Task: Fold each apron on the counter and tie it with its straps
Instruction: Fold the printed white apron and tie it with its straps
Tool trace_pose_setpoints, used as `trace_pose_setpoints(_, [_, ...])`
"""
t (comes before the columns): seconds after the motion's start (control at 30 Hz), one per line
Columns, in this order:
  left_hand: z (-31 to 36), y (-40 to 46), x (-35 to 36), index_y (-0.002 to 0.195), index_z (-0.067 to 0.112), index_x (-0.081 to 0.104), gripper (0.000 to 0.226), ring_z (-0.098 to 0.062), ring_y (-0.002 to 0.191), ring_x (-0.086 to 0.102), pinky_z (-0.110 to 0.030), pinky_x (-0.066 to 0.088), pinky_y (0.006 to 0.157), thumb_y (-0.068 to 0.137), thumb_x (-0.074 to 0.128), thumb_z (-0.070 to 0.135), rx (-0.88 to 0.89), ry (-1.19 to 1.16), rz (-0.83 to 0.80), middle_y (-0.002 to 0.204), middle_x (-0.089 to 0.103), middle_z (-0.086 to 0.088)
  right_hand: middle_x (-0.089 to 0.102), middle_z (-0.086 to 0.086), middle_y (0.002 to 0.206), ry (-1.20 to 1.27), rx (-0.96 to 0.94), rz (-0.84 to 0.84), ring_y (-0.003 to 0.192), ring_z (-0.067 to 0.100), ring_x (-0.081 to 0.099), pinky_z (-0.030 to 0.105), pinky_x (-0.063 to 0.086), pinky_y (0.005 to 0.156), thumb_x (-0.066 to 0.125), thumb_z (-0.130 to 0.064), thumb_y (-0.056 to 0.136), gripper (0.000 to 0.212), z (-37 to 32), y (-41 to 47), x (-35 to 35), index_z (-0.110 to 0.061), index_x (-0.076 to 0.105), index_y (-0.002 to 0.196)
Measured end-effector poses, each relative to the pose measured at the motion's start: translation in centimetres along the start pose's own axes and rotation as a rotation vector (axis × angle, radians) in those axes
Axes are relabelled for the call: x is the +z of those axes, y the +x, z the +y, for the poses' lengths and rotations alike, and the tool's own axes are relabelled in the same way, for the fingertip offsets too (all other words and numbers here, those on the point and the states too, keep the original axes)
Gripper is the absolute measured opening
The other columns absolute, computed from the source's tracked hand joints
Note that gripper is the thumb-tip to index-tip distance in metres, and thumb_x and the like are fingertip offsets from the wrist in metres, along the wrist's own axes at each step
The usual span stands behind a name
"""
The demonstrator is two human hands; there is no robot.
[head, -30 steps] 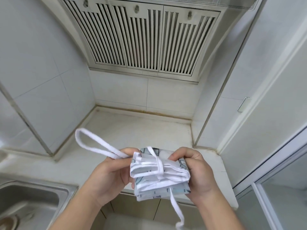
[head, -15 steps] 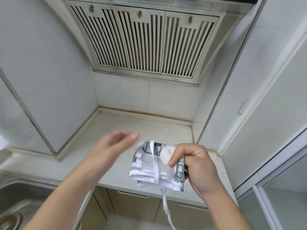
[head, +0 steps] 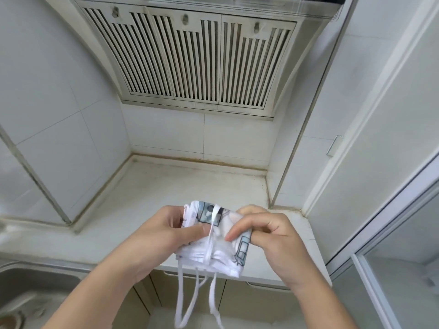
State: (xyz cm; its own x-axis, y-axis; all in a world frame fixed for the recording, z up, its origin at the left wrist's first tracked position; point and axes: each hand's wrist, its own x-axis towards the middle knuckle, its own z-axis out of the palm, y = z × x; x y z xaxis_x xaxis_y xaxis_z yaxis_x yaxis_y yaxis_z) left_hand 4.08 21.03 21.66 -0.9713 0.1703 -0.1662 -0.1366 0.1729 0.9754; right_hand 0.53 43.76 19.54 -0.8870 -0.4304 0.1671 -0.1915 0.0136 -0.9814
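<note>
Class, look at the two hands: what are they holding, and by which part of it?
Both hold the folded apron: left hand on its left edge, right hand on its right side. The straps dangle free.

I'm looking into a home kitchen: a slatted metal extractor hood [head: 197,60] over a pale stone counter [head: 166,186], white wall tiles [head: 59,110], and a stainless steel sink [head: 28,293].

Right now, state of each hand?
Left hand: closed on the folded apron, thumb pressed on top.
Right hand: closed, pinching the apron's right edge.
</note>
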Motion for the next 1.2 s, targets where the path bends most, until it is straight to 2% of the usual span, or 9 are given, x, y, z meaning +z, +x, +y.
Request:
trace_pose_setpoints(0.1, [-0.5,-0.1,-0.2,0.1,0.014,0.075,0.025,-0.029,0.079,0.065,-0.037,0.045,0.075,0.094,0.077,0.038,0.055,0.072,0.017,0.095,0.07,-0.026,0.062,0.0,0.126,-0.13,-0.108,0.001,0.13,0.019,0.055,0.031,0.046,0.099,0.052,0.005,0.063,0.055,-1.8,-0.5,-1.1,-0.016,0.074,0.109])
trace_pose_setpoints(0.2, [-0.1,-0.2,0.6,0.099,0.013,0.072,0.023,-0.024,0.07,0.052,-0.037,0.038,0.071,0.095,0.075,0.036,0.105,0.073,0.066,0.08,0.06,-0.021,0.045,-0.018,0.148,-0.602,-0.279,-0.11,0.149,0.015,0.034,0.026,0.032,0.117,0.063,-0.001,0.088,0.048,-3.8,-0.4,0.0,-0.034,0.066,0.122])
trace_pose_setpoints(0.33, [0.1,0.1,1.0,0.097,0.015,0.075,0.028,-0.036,0.072,0.064,-0.041,0.045,0.072,0.086,0.078,0.04,0.145,0.007,0.225,0.086,0.069,-0.024,0.059,-0.017,0.114,-1.068,-0.504,-0.051,0.126,0.012,0.044,0.033,0.033,0.11,0.066,-0.014,0.094,0.011,-4.3,0.2,1.3,-0.024,0.063,0.091])
trace_pose_setpoints(0.43, [0.1,0.0,0.4,0.093,0.023,0.078,0.007,-0.026,0.077,0.073,-0.039,0.051,0.075,0.093,0.078,0.03,0.128,-0.035,0.359,0.083,0.077,-0.005,0.05,-0.014,0.08,-0.902,-0.386,-0.017,0.095,0.012,0.048,0.025,0.038,0.087,0.056,-0.024,0.1,0.018,-5.3,-1.0,1.4,-0.027,0.051,0.082])
trace_pose_setpoints(0.57, [0.3,-0.2,0.0,0.097,0.014,0.078,0.015,-0.033,0.084,0.073,-0.04,0.053,0.077,0.095,0.075,0.029,0.147,-0.15,0.427,0.095,0.077,-0.018,0.046,-0.01,0.06,-0.562,-0.167,-0.125,0.058,0.012,0.044,0.026,0.03,0.055,0.061,-0.032,0.101,0.022,-5.8,-3.9,2.3,-0.024,0.052,0.082])
trace_pose_setpoints(0.73, [0.5,-0.3,0.8,0.09,0.005,0.075,0.02,-0.022,0.074,0.065,-0.027,0.051,0.066,0.091,0.077,0.024,0.176,-0.33,0.474,0.083,0.071,-0.012,0.06,-0.003,0.076,-0.701,-0.075,-0.296,0.073,0.015,0.055,0.036,0.05,0.07,0.049,-0.051,0.098,0.026,-3.7,-5.0,5.7,-0.028,0.059,0.093])
trace_pose_setpoints(1.0, [0.6,-0.2,1.7,0.094,-0.001,0.076,0.034,-0.037,0.081,0.073,-0.041,0.053,0.08,0.092,0.075,0.032,0.1,-0.416,0.47,0.095,0.077,-0.025,0.053,-0.006,0.06,-0.201,0.328,-0.002,0.058,0.009,0.047,0.029,0.038,0.063,0.056,-0.033,0.098,0.019,1.5,-4.5,8.3,-0.03,0.069,0.085])
trace_pose_setpoints(1.1, [0.8,-0.6,1.8,0.077,0.004,0.075,0.038,-0.03,0.057,0.066,-0.029,0.047,0.054,0.094,0.072,0.037,0.02,-0.333,0.364,0.071,0.072,-0.016,0.048,-0.009,0.057,-0.029,0.392,0.132,0.054,0.012,0.042,0.027,0.035,0.058,0.06,-0.035,0.097,0.018,2.5,-3.6,8.2,-0.024,0.066,0.083])
trace_pose_setpoints(1.2, [0.8,-1.2,1.9,0.07,0.007,0.066,0.038,-0.02,0.042,0.046,-0.021,0.027,0.043,0.091,0.076,0.038,-0.048,-0.328,0.169,0.057,0.053,-0.011,0.064,-0.014,0.069,-0.047,0.385,0.228,0.059,0.002,0.062,0.016,0.049,0.057,0.07,-0.004,0.095,0.026,3.6,-3.4,7.9,-0.027,0.066,0.085])
